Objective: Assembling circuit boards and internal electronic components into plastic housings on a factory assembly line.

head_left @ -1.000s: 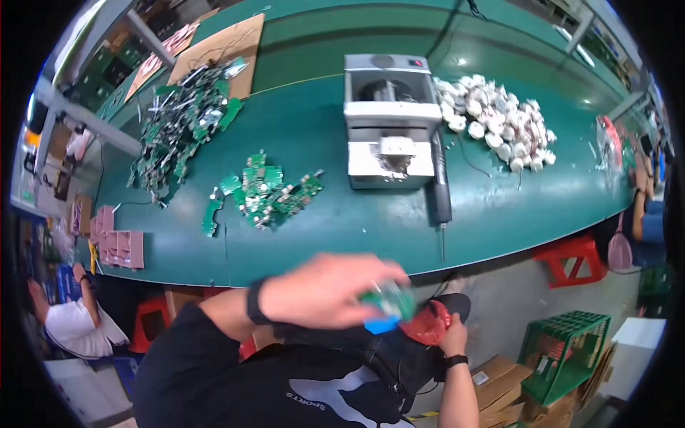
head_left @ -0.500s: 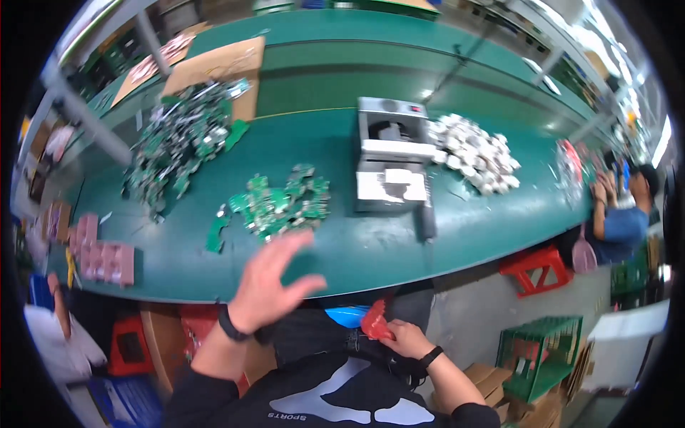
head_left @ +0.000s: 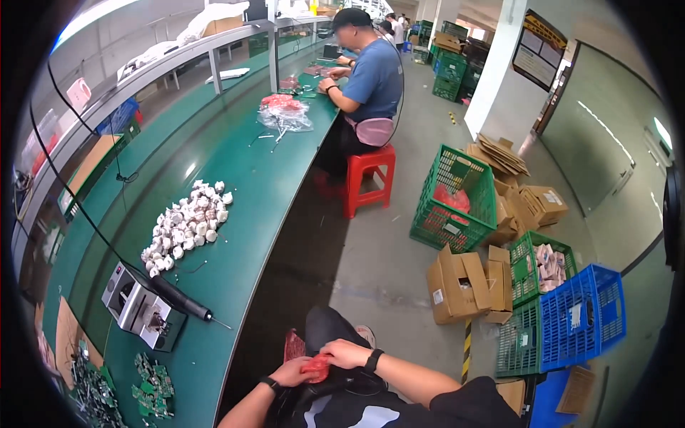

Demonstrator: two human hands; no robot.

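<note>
A crumpled red plastic bag [head_left: 316,366] lies between my hands, low over my lap beside the table edge. My left hand [head_left: 291,372] is closed on its left side. From above, my right hand [head_left: 344,354] pinches it, the fingertips close to those of the left. Another red, sheet-like piece [head_left: 293,345] shows just beyond the left hand; whether it joins the bag I cannot tell. On the green table [head_left: 235,274] to my left, a black electric screwdriver [head_left: 180,297] rests against a small grey metal machine [head_left: 143,308].
White round parts [head_left: 187,225] and green circuit boards [head_left: 152,385] are heaped on the table. A co-worker [head_left: 374,78] sits farther along on a red stool [head_left: 369,178]. Green crates [head_left: 457,228], cardboard boxes [head_left: 457,289] and a blue crate [head_left: 581,317] stand on the right.
My view has swung right, along the table and the aisle. The left hand, spread over the table edge before, has come down to the red bag beside the right hand.
</note>
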